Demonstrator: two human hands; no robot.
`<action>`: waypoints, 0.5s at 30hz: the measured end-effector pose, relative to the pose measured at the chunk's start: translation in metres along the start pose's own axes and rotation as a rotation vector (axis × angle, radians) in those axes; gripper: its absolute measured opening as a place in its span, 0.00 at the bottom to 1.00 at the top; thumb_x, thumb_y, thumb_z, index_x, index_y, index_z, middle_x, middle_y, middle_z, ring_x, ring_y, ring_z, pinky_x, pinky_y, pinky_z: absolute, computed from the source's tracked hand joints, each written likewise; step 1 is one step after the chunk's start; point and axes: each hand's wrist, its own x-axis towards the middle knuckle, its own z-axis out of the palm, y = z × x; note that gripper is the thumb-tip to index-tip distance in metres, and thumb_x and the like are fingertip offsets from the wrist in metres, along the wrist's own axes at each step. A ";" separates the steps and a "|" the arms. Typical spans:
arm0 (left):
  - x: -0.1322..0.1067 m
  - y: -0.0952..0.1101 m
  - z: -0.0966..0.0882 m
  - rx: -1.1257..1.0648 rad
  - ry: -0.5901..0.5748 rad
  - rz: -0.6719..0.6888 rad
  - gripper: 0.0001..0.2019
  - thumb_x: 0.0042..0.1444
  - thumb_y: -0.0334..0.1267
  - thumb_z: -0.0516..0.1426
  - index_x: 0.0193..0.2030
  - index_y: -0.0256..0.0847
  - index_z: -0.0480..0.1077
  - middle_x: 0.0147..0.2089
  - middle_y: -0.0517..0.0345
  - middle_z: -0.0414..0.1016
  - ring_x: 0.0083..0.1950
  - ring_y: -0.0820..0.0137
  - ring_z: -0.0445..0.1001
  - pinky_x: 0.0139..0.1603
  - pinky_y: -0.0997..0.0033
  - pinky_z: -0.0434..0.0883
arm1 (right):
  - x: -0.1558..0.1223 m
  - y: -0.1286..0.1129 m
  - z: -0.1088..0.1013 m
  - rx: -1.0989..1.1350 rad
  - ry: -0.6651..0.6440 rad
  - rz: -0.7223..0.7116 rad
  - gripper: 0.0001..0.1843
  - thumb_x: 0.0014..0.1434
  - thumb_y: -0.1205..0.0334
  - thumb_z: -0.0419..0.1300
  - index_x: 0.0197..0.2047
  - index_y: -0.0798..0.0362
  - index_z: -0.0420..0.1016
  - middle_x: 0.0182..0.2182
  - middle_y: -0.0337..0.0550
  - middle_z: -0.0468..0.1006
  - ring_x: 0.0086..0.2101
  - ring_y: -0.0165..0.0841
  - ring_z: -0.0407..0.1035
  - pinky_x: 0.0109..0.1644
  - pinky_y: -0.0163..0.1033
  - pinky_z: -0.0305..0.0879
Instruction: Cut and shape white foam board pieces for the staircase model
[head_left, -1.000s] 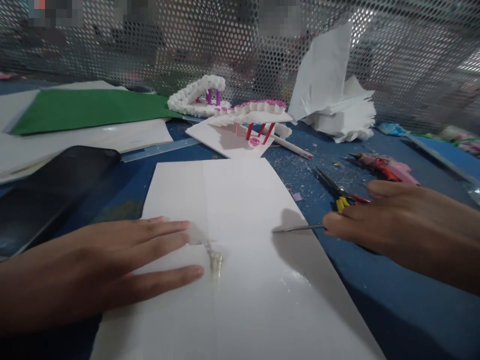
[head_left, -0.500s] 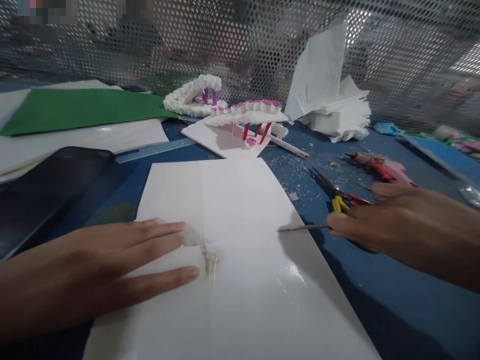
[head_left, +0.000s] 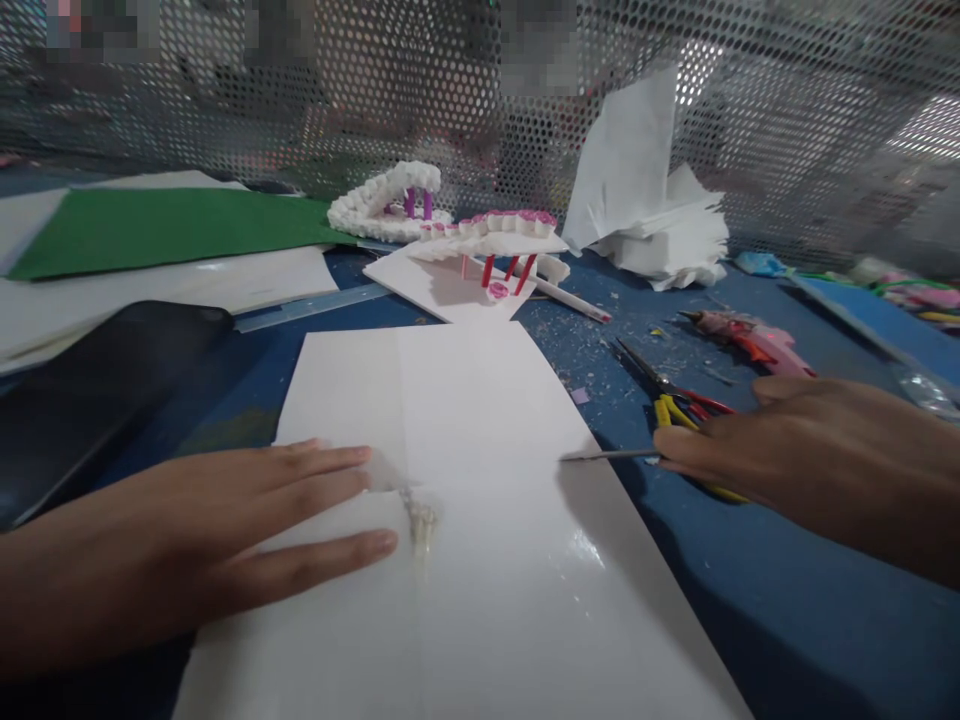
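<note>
A large white board [head_left: 480, 400] lies before me, with faint creases and a yellowish glue-like smear [head_left: 422, 525] near its middle. My left hand [head_left: 247, 530] rests flat on the board's left side, fingers spread and holding nothing. Closed around a thin metal blade [head_left: 607, 455] is my right hand [head_left: 802, 450], just off the board's right edge. The blade's tip touches or hovers over the board; its handle is hidden in my fist. Partly behind that hand are pliers or scissors [head_left: 664, 385] with red and yellow handles.
A pink glue gun [head_left: 757, 340] lies at right. Behind the board stand a white-and-pink model [head_left: 517, 235] and a fluffy white piece [head_left: 382, 200]. White paper [head_left: 660, 230] is stacked by the perforated metal screen [head_left: 465, 110]. Left are a green sheet [head_left: 180, 230], a ruler [head_left: 315, 305] and a black case-like object [head_left: 112, 390].
The view has shifted slightly. The blade tip sits marginally farther right on the board. My left hand keeps its place, and my right hand keeps its grip.
</note>
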 end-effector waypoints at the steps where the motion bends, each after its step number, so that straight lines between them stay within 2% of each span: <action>1: 0.000 0.000 0.000 0.067 -0.024 0.073 0.24 0.53 0.28 0.45 0.53 0.59 0.59 0.56 0.70 0.61 0.53 0.70 0.64 0.49 0.72 0.63 | 0.000 -0.001 -0.002 -0.014 -0.001 0.014 0.15 0.38 0.78 0.47 0.24 0.46 0.54 0.11 0.29 0.67 0.09 0.31 0.57 0.17 0.36 0.39; 3: 0.001 0.001 0.000 0.194 -0.049 0.186 0.26 0.53 0.26 0.43 0.56 0.56 0.55 0.58 0.66 0.58 0.54 0.68 0.62 0.50 0.70 0.63 | 0.001 -0.003 -0.004 -0.033 -0.003 0.036 0.14 0.38 0.78 0.47 0.23 0.47 0.54 0.09 0.30 0.64 0.08 0.31 0.56 0.17 0.36 0.37; 6: 0.003 0.000 -0.002 0.269 -0.031 0.218 0.26 0.54 0.26 0.41 0.57 0.55 0.53 0.59 0.65 0.57 0.55 0.69 0.60 0.49 0.71 0.63 | 0.004 -0.006 -0.006 -0.038 -0.034 0.043 0.13 0.39 0.77 0.47 0.22 0.48 0.54 0.08 0.30 0.62 0.08 0.30 0.54 0.18 0.35 0.35; 9: 0.007 -0.001 -0.005 0.258 -0.030 0.234 0.25 0.55 0.28 0.41 0.57 0.54 0.53 0.59 0.67 0.57 0.55 0.70 0.60 0.49 0.73 0.63 | 0.006 -0.008 -0.006 -0.125 -0.038 0.023 0.11 0.44 0.76 0.47 0.22 0.48 0.55 0.09 0.32 0.63 0.10 0.32 0.56 0.20 0.36 0.36; 15: 0.014 0.006 -0.010 0.205 -0.032 0.235 0.26 0.56 0.27 0.40 0.59 0.55 0.47 0.55 0.63 0.63 0.55 0.71 0.61 0.51 0.72 0.61 | -0.003 -0.008 -0.016 -0.257 0.064 -0.010 0.14 0.56 0.71 0.41 0.22 0.50 0.57 0.13 0.34 0.65 0.14 0.33 0.59 0.25 0.38 0.43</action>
